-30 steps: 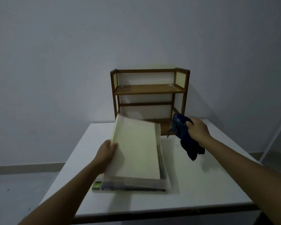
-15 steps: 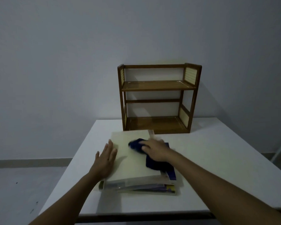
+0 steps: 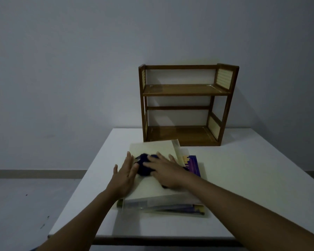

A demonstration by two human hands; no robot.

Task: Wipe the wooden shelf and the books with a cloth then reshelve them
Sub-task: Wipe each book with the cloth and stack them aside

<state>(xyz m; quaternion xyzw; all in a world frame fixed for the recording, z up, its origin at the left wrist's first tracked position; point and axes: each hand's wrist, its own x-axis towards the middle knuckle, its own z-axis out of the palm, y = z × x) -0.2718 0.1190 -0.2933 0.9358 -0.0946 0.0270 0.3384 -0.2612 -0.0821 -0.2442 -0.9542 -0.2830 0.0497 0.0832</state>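
I see a stack of books [image 3: 163, 201] lying flat on the white table [image 3: 243, 178], just in front of the wooden shelf [image 3: 187, 104]. The shelf boards are bare. My right hand [image 3: 166, 170] lies flat on the dark blue cloth [image 3: 143, 164], pressing it on the pale top book [image 3: 152, 147]; the grip is spread, not closed. My left hand [image 3: 123, 175] rests flat and open beside the cloth.
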